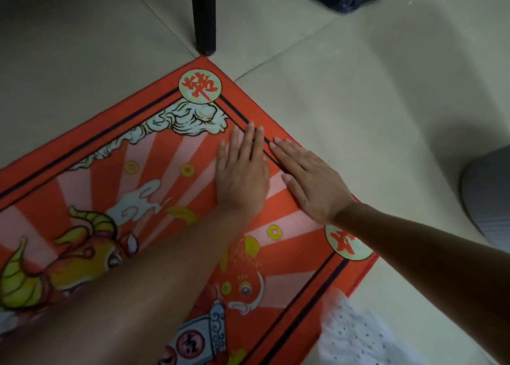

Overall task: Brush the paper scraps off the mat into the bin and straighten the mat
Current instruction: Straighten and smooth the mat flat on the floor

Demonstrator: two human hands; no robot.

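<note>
Both palms lie flat, empty, side by side: left hand point(242, 176), right hand point(309, 182), smoothing the red printed mat point(116, 154) toward one o'clock. No scraps apparent; squaring probably follows.

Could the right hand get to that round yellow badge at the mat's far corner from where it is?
Probably yes. The right hand lies flat on the mat near its edge, and the round badge sits just beyond with bare mat between; the black leg stands past the corner.
</note>
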